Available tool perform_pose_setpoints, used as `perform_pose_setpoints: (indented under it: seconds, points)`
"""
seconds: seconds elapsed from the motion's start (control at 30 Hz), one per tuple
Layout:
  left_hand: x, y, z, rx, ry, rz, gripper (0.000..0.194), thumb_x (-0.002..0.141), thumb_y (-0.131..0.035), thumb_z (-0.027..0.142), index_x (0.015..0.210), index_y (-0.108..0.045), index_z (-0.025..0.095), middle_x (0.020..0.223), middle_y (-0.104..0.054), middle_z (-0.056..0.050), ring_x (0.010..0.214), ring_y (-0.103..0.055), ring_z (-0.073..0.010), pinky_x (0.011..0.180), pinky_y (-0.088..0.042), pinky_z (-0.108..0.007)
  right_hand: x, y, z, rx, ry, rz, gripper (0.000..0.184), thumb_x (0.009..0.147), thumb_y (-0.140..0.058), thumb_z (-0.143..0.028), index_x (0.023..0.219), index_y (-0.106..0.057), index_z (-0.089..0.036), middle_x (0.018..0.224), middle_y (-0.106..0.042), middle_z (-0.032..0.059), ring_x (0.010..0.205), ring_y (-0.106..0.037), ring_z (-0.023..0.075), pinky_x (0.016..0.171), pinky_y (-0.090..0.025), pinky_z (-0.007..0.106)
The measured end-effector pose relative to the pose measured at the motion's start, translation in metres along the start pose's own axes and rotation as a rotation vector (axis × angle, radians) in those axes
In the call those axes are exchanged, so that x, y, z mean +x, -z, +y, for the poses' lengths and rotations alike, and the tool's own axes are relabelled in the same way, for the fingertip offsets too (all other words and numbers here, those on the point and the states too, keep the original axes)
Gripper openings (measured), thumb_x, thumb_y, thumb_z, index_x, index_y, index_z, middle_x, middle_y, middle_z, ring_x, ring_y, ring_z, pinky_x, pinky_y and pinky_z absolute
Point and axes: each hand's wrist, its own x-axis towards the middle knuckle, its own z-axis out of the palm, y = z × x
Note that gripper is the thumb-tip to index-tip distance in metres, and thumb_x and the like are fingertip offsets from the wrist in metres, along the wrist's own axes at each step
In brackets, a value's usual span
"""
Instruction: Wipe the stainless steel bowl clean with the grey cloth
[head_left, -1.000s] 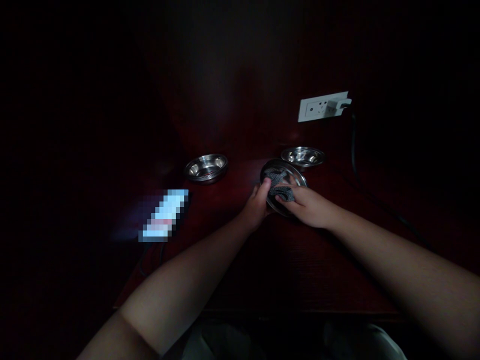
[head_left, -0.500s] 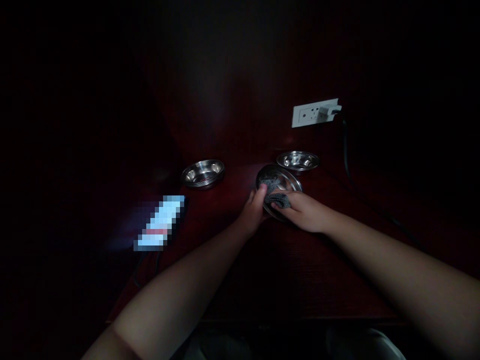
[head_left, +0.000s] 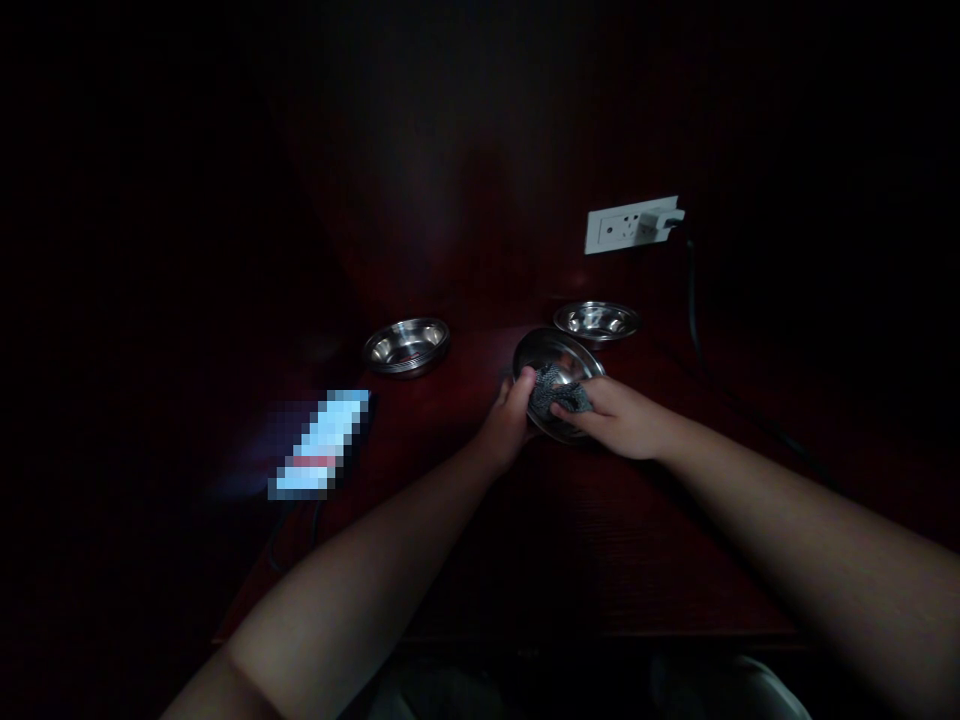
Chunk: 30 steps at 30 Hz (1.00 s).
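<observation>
A shiny metal bowl (head_left: 574,358) is tilted toward me above the dark red table. My left hand (head_left: 512,418) is closed on its left rim, thumb inside and fingers mostly hidden behind. Inside the bowl, my right hand (head_left: 619,417) presses a bunched grey cloth (head_left: 573,397) against the metal. Part of the cloth reaches up beside my left thumb. Behind and to the right, close to the held bowl, another metal bowl (head_left: 596,321) sits on the table. A stack of metal bowls (head_left: 407,347) stands to the left.
On the left of the dark red table (head_left: 450,560) lies a lit phone (head_left: 321,445), blurred out, with a thin cable near it. A white wall socket (head_left: 631,226) with a plug is at the back right, and a black cord (head_left: 693,300) runs down from it.
The view has shifted slightly. My right hand has moved the cloth a little within the bowl, and the cloth's folds have changed. My left hand keeps hold of the rim.
</observation>
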Motion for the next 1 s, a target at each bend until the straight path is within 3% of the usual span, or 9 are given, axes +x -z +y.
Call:
perform_pose_setpoints:
  seconds: [1.0]
  points:
    - [0.0011,-0.0036,0.003,0.0,-0.019,-0.006,0.057,0.086,-0.055,0.057,0.128,-0.056,0.019,0.127,-0.064,-0.014,0.12,-0.058,-0.0321,0.1,-0.046,-0.051,0.0,-0.0051,-0.0021,0.009,-0.046,0.021,0.027,0.095,-0.046,-0.035,0.081,-0.059,-0.015,0.078,-0.064,0.0049,0.07,-0.055,0.015,0.073,-0.045,0.033]
